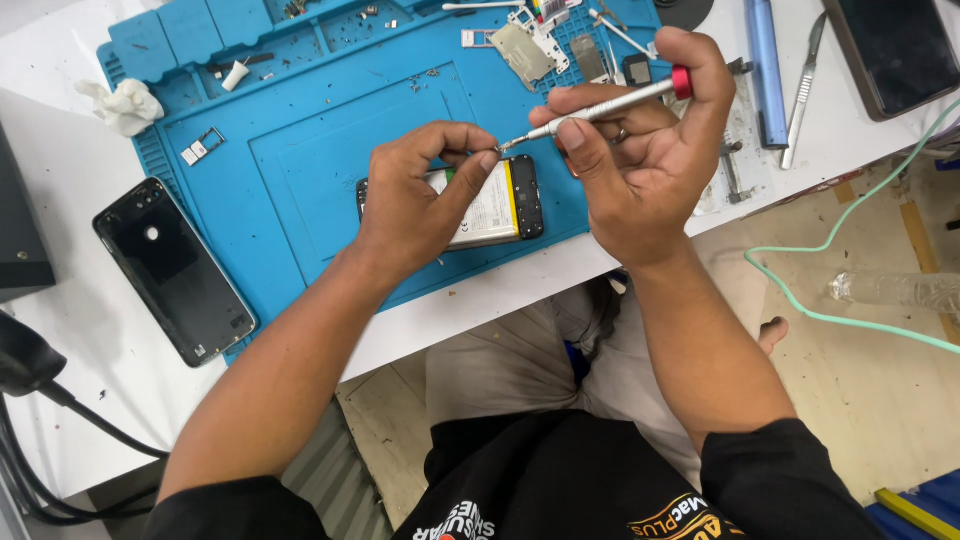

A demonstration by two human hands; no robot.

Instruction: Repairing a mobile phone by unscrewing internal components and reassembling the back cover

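Observation:
My right hand [640,150] grips a slim silver screwdriver [600,108] with a red cap, its tip pointing left. My left hand [425,195] hovers above an opened phone [505,205]; its thumb and forefinger are pinched together right at the screwdriver's tip, on something too small to make out. The opened phone lies on a blue work mat [300,170], showing a white battery and black end section, partly hidden by my left hand.
A black phone back cover [175,268] lies at the mat's left edge. Small metal parts, trays and screws [530,45] fill the mat's top. Tweezers [803,90], a blue tool [765,70] and a dark device [895,50] sit at right. Crumpled tissue [125,103] lies at left.

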